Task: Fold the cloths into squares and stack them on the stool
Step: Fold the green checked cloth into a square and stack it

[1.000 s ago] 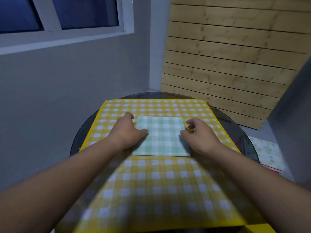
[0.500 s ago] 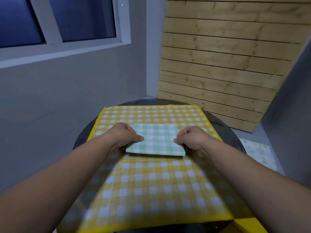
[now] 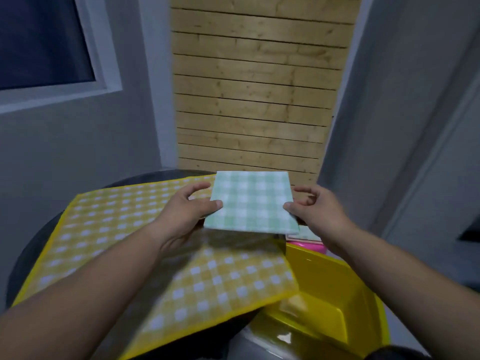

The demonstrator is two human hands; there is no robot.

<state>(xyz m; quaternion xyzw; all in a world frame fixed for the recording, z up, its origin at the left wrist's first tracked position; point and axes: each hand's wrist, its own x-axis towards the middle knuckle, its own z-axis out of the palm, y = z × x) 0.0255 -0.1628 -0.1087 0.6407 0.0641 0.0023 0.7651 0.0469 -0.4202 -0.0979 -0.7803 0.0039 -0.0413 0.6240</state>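
Note:
A folded green checked cloth (image 3: pixel 250 202), square in shape, is lifted off the table and held level in the air. My left hand (image 3: pixel 188 210) pinches its left edge, thumb on top. At the right edge my right hand (image 3: pixel 315 210) pinches it the same way. Just under the cloth's right corner a stack of folded cloths (image 3: pixel 307 236) shows, lying on a pink stool (image 3: pixel 310 246) that is mostly hidden.
A yellow checked mat (image 3: pixel 124 229) covers a round dark glass table (image 3: pixel 33 245). A yellow plastic chair (image 3: pixel 322 289) stands at the table's right. Behind are a wooden slat panel (image 3: pixel 254 100), grey walls and a window at the upper left.
Both hands have lifted the green cloth off the yellow mat and carried it right, toward the stool. The head has turned right, bringing the yellow chair into view.

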